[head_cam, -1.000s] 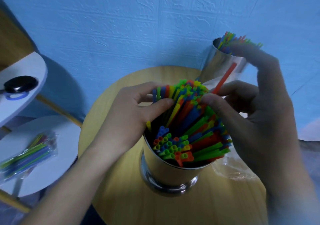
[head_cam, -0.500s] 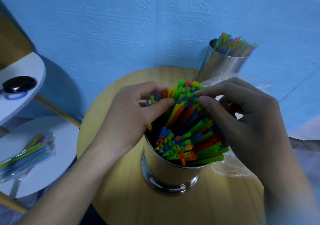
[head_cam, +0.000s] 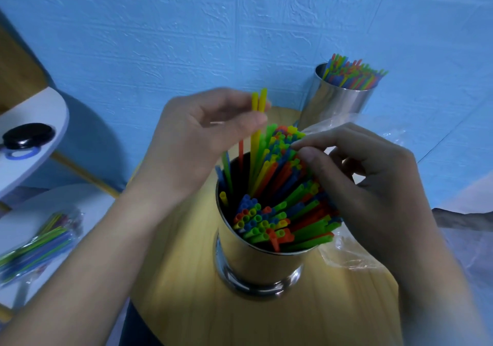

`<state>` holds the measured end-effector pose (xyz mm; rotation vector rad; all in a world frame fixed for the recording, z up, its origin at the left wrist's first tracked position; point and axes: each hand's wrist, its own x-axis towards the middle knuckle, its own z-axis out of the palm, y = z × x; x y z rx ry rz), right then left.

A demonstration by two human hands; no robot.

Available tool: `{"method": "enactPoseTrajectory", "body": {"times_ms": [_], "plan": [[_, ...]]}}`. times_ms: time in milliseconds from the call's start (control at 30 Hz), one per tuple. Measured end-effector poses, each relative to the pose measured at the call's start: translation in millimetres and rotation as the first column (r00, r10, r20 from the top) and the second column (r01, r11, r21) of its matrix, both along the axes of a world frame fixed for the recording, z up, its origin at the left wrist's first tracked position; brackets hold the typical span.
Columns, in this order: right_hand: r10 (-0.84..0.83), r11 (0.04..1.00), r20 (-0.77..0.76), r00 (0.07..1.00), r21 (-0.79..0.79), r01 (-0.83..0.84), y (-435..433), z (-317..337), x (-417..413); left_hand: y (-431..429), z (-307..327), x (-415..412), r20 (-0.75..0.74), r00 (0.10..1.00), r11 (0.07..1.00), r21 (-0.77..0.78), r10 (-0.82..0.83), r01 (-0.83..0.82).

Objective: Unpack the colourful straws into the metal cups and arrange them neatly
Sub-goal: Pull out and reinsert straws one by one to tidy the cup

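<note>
View: the head camera looks down on a round wooden table (head_cam: 186,292) set against a blue textured wall (head_cam: 186,38).
Near cup: a shiny cylindrical metal cup (head_cam: 256,263) stands upright near the middle of the table.
Straws: a bundle of colourful plastic straws (head_cam: 280,212) fills the near cup, fanned out and leaning right, with a dark gap on its left side.
Left hand: the left hand (head_cam: 202,137) is above the cup's far-left rim. Its thumb and fingers pinch two yellow straws (head_cam: 258,102), which are raised above the rest with their lower ends inside the cup.
Right hand: the right hand (head_cam: 373,191) is at the bundle's right side, fingers curled, with thumb and forefinger closed on the tops of the leaning straws.
Far cup: a second metal cup (head_cam: 336,102) stands far right by the wall, full of mixed straws (head_cam: 352,74).
Wrapper: a clear plastic wrapper (head_cam: 346,257) lies right of the near cup, partly under the right hand.
Left side: an upper white shelf (head_cam: 40,105) bears a black round object (head_cam: 26,134). A lower white shelf (head_cam: 66,204) carries a clear packet of straws (head_cam: 40,241).
</note>
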<state>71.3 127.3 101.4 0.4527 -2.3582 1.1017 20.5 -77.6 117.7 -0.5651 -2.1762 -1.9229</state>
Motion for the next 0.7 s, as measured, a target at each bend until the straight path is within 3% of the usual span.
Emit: {"method": "enactPoseTrajectory", "body": {"times_ms": [267,467,567,700], "plan": [[-0.015,0.999,0.037,0.999,-0.029,0.016,0,1,4,-13,25,-20,0.067,0.998,0.923,0.384,-0.012,-0.015],[-0.016,0.999,0.051,0.999,-0.04,0.018,-2,4,4,-14,15,-23,0.186,0.982,0.749,0.654,-0.026,-0.104],[0.002,0.999,0.049,0.999,-0.052,0.001,-4,6,5,-11,8,-23,0.263,0.96,0.672,0.728,-0.096,-0.132],[0.075,0.987,0.084,0.994,-0.149,-0.062,-6,9,11,-4,-3,-18,0.322,0.933,0.653,0.744,-0.163,-0.143]]}}
